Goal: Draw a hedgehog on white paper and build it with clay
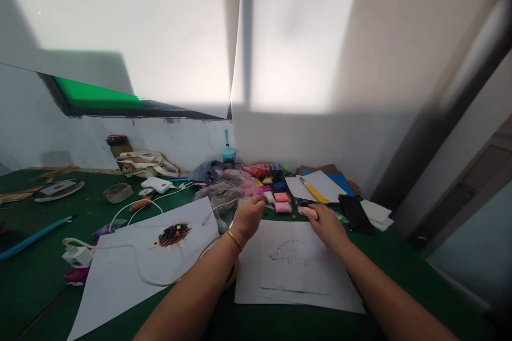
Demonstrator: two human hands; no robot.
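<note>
My left hand [248, 220] reaches to the near edge of the clay packets, its fingers curled closed; whatever they hold, if anything, is hidden. Beside it lie a pink clay packet [282, 207], a coral one [282, 197] and a white one [269, 198]. My right hand [326, 225] is closed over the far right of the paper, with a small pale piece at its fingertips that I cannot make out. Between my forearms lies a white sheet [248, 282] under a smaller sheet with a pencil-drawn hedgehog [291, 252]. A small orange-brown ball [294, 217] sits between my hands.
On the left, a hedgehog picture in coloured clay [174, 235] lies on white paper [120, 277], crossed by a white cable [136, 261]. A yellow craft knife [314, 190], a black phone [356, 213], a crumpled plastic bag [224, 189] and blue scissors-like tool [36, 237] lie around.
</note>
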